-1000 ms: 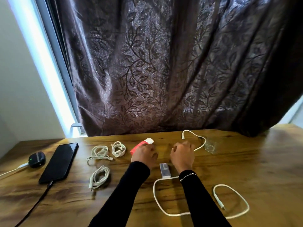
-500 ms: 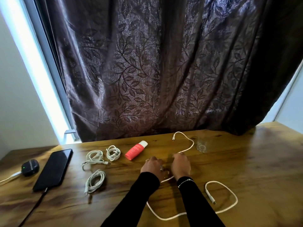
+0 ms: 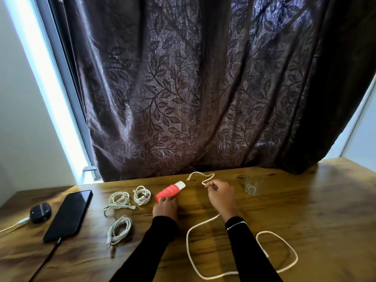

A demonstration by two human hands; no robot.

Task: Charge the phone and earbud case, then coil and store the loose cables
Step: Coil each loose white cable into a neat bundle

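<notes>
- The wooden table (image 3: 305, 220) stands against a dark leaf-patterned curtain (image 3: 193, 88).
- A loose white cable (image 3: 190, 249) snakes from near the table's front edge away toward the curtain, its far plug (image 3: 188, 180) pointing left.
- The phone (image 3: 68, 214) lies at left, long axis running front to back, a black cord at its near end.
- Three coiled cables (image 3: 120, 200) lie between the phone and the left hand.
- The right hand (image 3: 220, 195) pinches the loose cable with curled fingers.
- The left hand (image 3: 165, 207), fingers curled, touches a red tube (image 3: 169, 191); whether it grips the tube, I cannot tell.
- The earbud case (image 3: 40, 212) sits left of the phone, with a white cord attached.

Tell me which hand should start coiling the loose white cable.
Right. The right hand already pinches the loose cable near its far end, while the left hand sits by the red tube, off the cable.
</notes>
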